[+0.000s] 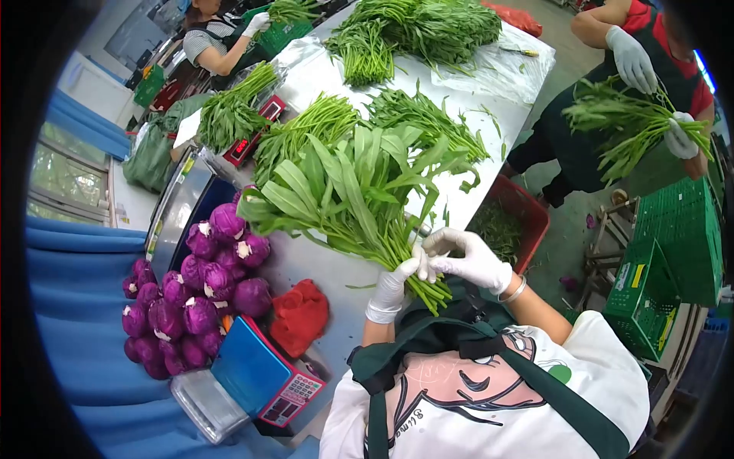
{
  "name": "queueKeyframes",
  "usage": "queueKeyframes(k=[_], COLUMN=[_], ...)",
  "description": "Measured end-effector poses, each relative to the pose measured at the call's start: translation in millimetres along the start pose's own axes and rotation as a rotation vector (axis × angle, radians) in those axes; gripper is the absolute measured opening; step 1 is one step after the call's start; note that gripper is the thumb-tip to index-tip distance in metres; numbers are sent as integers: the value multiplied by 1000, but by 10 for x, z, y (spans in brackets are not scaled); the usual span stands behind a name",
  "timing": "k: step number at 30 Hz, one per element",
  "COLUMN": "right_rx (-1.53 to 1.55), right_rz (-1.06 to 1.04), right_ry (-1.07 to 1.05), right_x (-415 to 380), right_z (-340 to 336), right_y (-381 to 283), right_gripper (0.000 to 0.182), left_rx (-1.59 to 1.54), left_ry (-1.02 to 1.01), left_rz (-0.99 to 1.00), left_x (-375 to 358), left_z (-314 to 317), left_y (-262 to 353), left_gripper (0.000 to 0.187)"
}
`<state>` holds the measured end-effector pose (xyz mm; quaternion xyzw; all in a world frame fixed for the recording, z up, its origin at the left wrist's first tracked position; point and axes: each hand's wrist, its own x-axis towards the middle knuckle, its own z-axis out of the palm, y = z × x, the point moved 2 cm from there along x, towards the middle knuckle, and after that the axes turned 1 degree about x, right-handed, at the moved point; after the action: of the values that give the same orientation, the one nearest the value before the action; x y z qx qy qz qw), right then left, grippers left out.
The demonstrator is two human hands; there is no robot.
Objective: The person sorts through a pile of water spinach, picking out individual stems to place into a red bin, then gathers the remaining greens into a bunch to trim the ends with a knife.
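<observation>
My gloved left hand [391, 291] is closed round the stems of a bunch of water spinach [355, 195], whose broad leaves spread away from me over the table. The cut stem ends stick out below that hand, near my apron. At the stems, my gloved right hand [472, 262] has thumb and fingertips pinched together, touching or nearly touching the left fingers. What it pinches is too small to make out. More water spinach [306, 130] lies on the table just beyond the held bunch.
Purple cabbages [183, 306], a red cloth [300, 315] and a blue scale [256, 371] are at left. Greens are heaped at the table's far end [436, 30]. A red bin [527, 222] and green crates [646, 283] stand right. Two co-workers [218, 46] handle greens.
</observation>
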<state>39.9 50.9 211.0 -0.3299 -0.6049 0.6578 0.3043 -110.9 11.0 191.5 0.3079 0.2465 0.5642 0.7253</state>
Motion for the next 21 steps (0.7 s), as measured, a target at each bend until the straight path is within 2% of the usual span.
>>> queueKeyframes(k=[1, 2, 4, 5, 6, 8, 9, 10, 11, 14, 21], right_rx=[41, 276, 40, 40, 0, -173, -169, -163, -38, -168, -219], right_rz=[-2, 150, 84, 110, 91, -5, 10, 23, 60, 8, -14], right_ry=[15, -74, -20, -65, -80, -81, -43, 1, -11, -97, -127], right_x=[13, 13, 79, 101, 122, 186, 207, 232, 255, 139, 158], right_z=[46, 121, 164, 174, 188, 160, 136, 115, 158, 164, 179], right_y=[30, -93, 86, 90, 25, 39, 118, 184, -55, 124, 191], right_gripper=[46, 59, 73, 82, 94, 101, 100, 99, 92, 78, 74], left_rx=[58, 137, 295, 207, 231, 275, 434, 492, 502, 378, 218], left_ry=[48, 66, 103, 109, 104, 98, 195, 278, 339, 462, 697], left_rz=[-5, 3, 25, 6, 9, 3, 70, 51, 9, -152, -306], left_x=[9, 17, 52, 50, 50, 49, 31, -41, -129, -449, -1181], left_z=[0, -56, -210, -190, -239, -425, -518, -597, -654, -807, -1056], left_y=[24, 12, -36, -48, -67, -187, -288, -374, -432, -555, -666], left_gripper=[22, 22, 21, 21, 14, 3, 4, 4, 4, 5, 7])
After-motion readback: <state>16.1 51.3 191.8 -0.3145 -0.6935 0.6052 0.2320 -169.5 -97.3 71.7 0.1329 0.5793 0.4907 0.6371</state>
